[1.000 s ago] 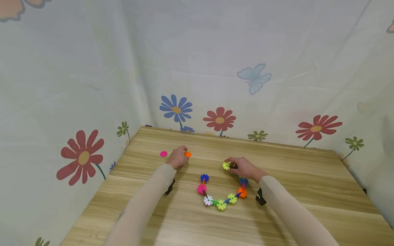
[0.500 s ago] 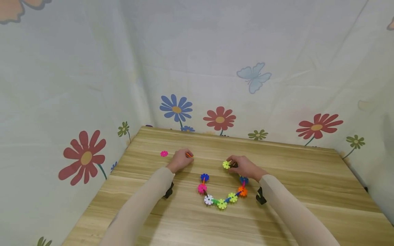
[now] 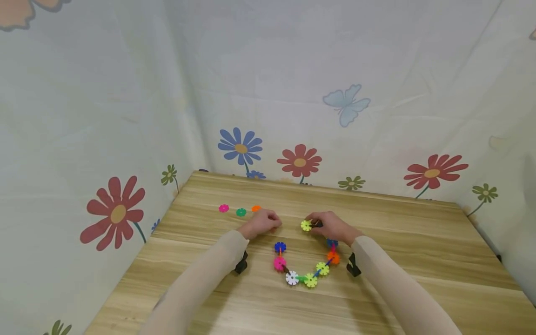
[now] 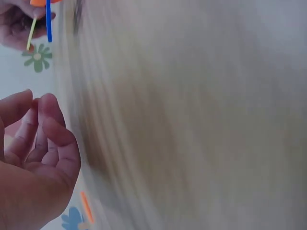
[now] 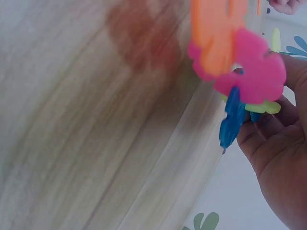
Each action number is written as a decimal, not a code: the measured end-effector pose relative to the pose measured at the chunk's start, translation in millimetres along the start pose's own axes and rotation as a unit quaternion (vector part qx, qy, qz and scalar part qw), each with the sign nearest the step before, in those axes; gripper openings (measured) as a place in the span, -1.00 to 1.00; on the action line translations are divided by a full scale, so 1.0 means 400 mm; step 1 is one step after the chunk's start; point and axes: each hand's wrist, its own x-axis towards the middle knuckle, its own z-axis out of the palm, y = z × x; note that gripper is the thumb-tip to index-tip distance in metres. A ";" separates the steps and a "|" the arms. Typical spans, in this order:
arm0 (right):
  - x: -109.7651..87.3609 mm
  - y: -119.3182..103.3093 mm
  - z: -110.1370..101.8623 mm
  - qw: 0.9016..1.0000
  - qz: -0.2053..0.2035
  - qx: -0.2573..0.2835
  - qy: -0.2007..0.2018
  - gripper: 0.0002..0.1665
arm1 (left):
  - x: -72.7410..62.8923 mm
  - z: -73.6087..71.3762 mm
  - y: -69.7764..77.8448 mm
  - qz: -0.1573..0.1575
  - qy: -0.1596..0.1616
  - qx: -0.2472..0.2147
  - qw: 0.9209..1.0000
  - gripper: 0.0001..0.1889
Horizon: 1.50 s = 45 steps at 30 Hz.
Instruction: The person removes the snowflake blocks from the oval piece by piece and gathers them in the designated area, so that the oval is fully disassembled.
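A curved chain of interlocked flower-shaped plastic discs [image 3: 311,280] in several colours lies on the wooden table. My right hand [image 3: 333,227] grips its far right end, near a yellow-green disc [image 3: 306,225]. In the right wrist view, a pink disc [image 5: 259,67], an orange disc [image 5: 216,33] and a blue disc [image 5: 232,119] run off from the fingers. My left hand [image 3: 262,222] hovers left of that end, fingers loosely bent and holding nothing, as the left wrist view also shows. Just behind it lies a loose orange disc [image 3: 256,208]. A blue disc [image 3: 280,247] forms the chain's other end.
A green disc [image 3: 241,212] and a pink disc [image 3: 224,208] lie flat on the table [image 3: 201,279], left of the orange one. Fabric walls [image 3: 268,93] printed with flowers and a butterfly stand along the table's back and sides.
My left hand has let go of the orange disc and moved right, uncovering the green disc. The chain's free end and lower part have shifted slightly right. My right hand keeps its grip.
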 end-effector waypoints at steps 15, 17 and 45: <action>0.016 -0.001 0.004 1.000 -0.008 -0.018 -0.003 -0.63 | 0.013 0.060 0.041 -0.050 -0.068 -0.140 0.987 -0.72; 0.018 0.000 0.005 1.000 -0.007 -0.020 -0.003 -0.65 | 0.016 0.065 0.041 -0.053 -0.069 -0.145 0.986 -0.73; -0.006 0.002 0.011 1.000 -0.014 -0.018 0.003 -0.72 | 0.037 0.097 0.048 -0.060 -0.078 -0.136 0.986 -0.84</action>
